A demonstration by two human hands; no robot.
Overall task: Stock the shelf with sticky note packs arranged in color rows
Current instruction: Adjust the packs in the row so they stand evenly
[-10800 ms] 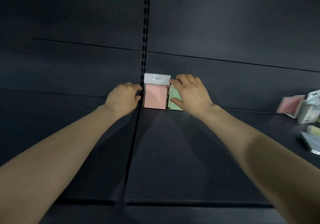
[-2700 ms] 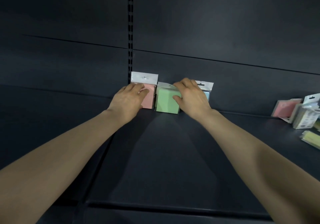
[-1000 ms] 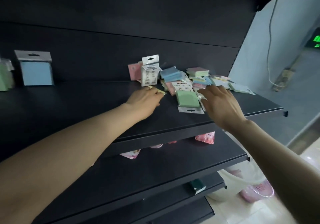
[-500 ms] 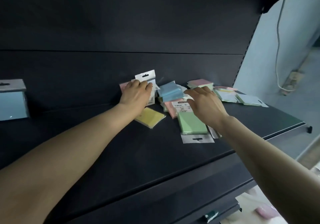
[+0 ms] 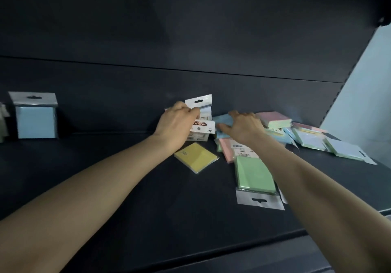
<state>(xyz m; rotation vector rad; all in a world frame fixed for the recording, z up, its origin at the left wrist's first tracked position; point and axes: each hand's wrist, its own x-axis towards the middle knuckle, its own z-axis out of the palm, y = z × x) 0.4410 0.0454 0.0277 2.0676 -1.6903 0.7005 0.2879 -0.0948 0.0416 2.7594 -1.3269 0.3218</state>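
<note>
On the black shelf [image 5: 148, 198] lies a loose heap of sticky note packs [image 5: 296, 133] at the right. My left hand [image 5: 176, 124] grips a white-backed pack [image 5: 204, 127] with a "STICKY NOTE" label, near an upright pack [image 5: 200, 103] against the back wall. My right hand [image 5: 243, 125] reaches into the heap with spread fingers on a blue pack [image 5: 222, 119]. A yellow pack [image 5: 195, 157], a pink pack [image 5: 226, 149] and a green pack [image 5: 254, 174] lie flat in front of the hands. A blue pack [image 5: 35, 117] stands upright at the far left.
The shelf's back panel [image 5: 190, 40] rises right behind the heap. The shelf's front edge [image 5: 211, 258] runs across the bottom. A pale wall [image 5: 364, 95] shows past the shelf's right end. Another standing pack [image 5: 2, 122] is cut off at the left frame edge.
My left hand has curled round the white-backed pack and lifted it a little. My right hand has moved up from the green and pink packs onto the blue pack.
</note>
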